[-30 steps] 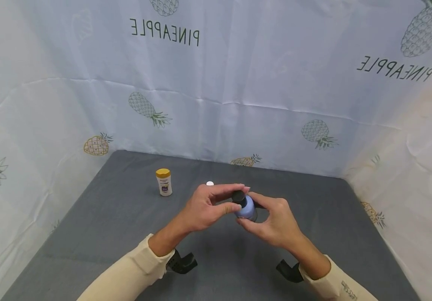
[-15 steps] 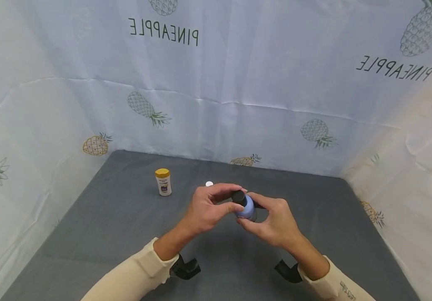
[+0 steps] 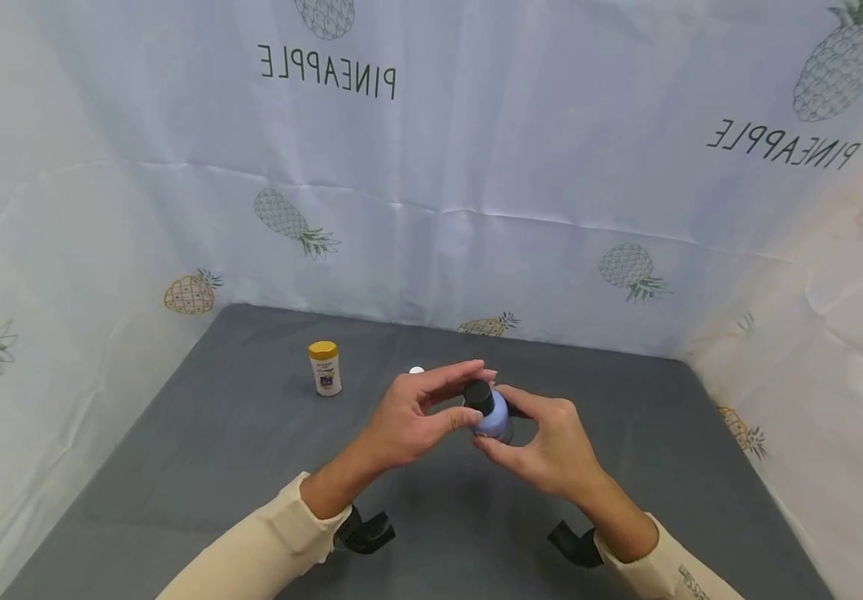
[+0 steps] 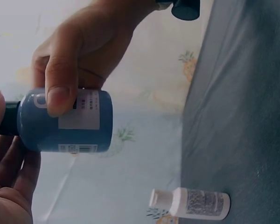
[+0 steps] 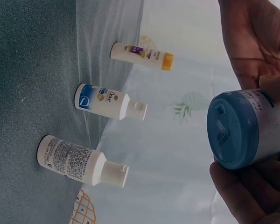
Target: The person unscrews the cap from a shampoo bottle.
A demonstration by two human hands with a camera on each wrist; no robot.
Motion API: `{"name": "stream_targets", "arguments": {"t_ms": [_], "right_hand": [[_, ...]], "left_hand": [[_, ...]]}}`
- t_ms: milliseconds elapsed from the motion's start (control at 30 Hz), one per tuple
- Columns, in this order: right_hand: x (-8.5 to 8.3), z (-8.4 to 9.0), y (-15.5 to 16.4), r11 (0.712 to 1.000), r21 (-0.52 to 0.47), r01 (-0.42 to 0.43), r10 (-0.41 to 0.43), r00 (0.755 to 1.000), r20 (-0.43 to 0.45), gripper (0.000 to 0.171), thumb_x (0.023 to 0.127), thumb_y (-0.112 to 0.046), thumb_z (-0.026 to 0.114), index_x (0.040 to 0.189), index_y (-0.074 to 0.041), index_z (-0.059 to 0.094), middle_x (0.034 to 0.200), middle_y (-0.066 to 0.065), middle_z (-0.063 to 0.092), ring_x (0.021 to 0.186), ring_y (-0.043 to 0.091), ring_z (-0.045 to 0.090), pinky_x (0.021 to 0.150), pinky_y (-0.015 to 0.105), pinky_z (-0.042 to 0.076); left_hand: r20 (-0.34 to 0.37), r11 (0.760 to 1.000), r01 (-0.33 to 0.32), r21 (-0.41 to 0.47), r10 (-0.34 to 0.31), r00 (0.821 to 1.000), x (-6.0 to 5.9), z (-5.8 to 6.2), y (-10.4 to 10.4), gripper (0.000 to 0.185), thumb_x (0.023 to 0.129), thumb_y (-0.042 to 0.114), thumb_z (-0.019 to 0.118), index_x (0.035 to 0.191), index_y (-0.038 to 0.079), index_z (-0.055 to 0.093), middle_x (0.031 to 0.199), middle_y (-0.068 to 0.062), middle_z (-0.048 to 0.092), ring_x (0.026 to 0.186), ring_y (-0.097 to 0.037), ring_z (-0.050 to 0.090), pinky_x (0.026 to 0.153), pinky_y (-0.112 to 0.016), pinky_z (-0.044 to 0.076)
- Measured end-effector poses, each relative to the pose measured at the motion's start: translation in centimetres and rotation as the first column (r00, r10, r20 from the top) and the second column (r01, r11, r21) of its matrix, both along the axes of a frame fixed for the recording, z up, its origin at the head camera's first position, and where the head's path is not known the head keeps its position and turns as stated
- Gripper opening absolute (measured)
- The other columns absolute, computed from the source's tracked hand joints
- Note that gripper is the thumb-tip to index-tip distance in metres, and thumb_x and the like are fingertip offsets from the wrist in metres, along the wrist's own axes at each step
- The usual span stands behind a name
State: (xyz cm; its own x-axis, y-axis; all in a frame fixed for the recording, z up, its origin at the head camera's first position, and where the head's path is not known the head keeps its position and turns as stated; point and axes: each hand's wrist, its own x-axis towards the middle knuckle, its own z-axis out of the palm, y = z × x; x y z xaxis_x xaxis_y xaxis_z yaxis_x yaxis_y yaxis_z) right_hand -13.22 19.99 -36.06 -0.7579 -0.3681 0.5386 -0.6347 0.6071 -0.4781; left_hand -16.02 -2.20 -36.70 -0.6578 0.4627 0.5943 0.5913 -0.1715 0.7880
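A small blue bottle with a black cap is held above the grey table, tilted with its cap toward the upper left. My right hand grips the bottle's body between thumb and fingers. At the cap is my left hand, its thumb against the near side and its fingers reaching over the far side. The left wrist view shows the bottle's pale label and my right thumb pressed beside it. In the right wrist view the bottle's blue base faces the camera.
A white bottle with a yellow cap stands at the back left. Behind my left hand a white cap peeks out. The right wrist view shows a Dove bottle and a white bottle with printed text. Pineapple-print curtains surround the table.
My left fingers curl closer to the cap half a second ago and are straighter now, with slight movement of the left wrist. My right hand and the bottle stay nearly still.
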Motion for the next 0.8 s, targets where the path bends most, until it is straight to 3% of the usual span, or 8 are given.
{"name": "stream_targets", "arguments": {"t_ms": [133,267,500,600,800], "right_hand": [[0.1,-0.1,0.1,1.000,0.002,0.001,-0.001,1.000,-0.011,0.055,0.074,-0.015,0.095,0.123,-0.001,0.074,0.111,0.010,0.080,0.091,0.020,0.080,0.076,0.036,0.066],[0.2,-0.3,0.1,1.000,-0.014,-0.010,0.010,1.000,-0.017,0.054,0.074,-0.014,0.094,0.123,-0.004,0.074,0.111,0.008,0.080,0.091,0.019,0.080,0.076,0.035,0.066],[0.2,-0.4,0.1,0.999,-0.038,-0.020,0.019,0.999,-0.029,0.050,0.074,-0.014,0.094,0.119,-0.008,0.075,0.109,0.002,0.081,0.093,0.014,0.079,0.081,0.017,0.061],[0.2,-0.5,0.1,0.999,-0.033,-0.019,0.017,0.998,-0.053,0.050,0.073,-0.013,0.095,0.119,-0.007,0.075,0.108,0.003,0.081,0.093,0.014,0.079,0.081,0.017,0.061],[0.3,-0.5,0.3,1.000,-0.010,0.001,-0.002,0.996,-0.094,0.055,0.071,-0.014,0.096,0.121,-0.004,0.075,0.110,0.006,0.081,0.094,0.017,0.080,0.077,0.033,0.066]], "left_hand": [[-0.035,1.000,-0.014,-0.011,0.013,0.999,-0.1,0.0,0.2,0.050,0.092,-0.007,0.073,0.140,-0.007,0.060,0.132,-0.026,0.070,0.127,-0.033,0.068,0.109,-0.035,0.054],[-0.017,0.998,-0.057,0.010,0.057,0.998,0.2,-0.2,0.4,0.044,0.089,-0.008,0.075,0.133,-0.007,0.066,0.127,-0.025,0.072,0.122,-0.031,0.071,0.107,-0.033,0.055],[-0.008,0.988,-0.142,0.053,0.143,0.990,0.7,-0.5,1.1,0.041,0.085,-0.006,0.080,0.124,-0.004,0.068,0.120,-0.023,0.074,0.115,-0.024,0.074,0.103,-0.032,0.058],[-0.041,0.990,-0.124,0.062,0.126,0.991,0.7,-0.5,1.0,0.047,0.084,-0.009,0.081,0.128,-0.006,0.066,0.122,-0.025,0.073,0.118,-0.025,0.073,0.105,-0.034,0.057],[-0.127,0.998,-0.036,0.047,0.041,0.991,0.4,-0.2,0.7,0.053,0.087,-0.010,0.077,0.137,-0.009,0.061,0.131,-0.027,0.070,0.126,-0.034,0.068,0.108,-0.039,0.054]]}}
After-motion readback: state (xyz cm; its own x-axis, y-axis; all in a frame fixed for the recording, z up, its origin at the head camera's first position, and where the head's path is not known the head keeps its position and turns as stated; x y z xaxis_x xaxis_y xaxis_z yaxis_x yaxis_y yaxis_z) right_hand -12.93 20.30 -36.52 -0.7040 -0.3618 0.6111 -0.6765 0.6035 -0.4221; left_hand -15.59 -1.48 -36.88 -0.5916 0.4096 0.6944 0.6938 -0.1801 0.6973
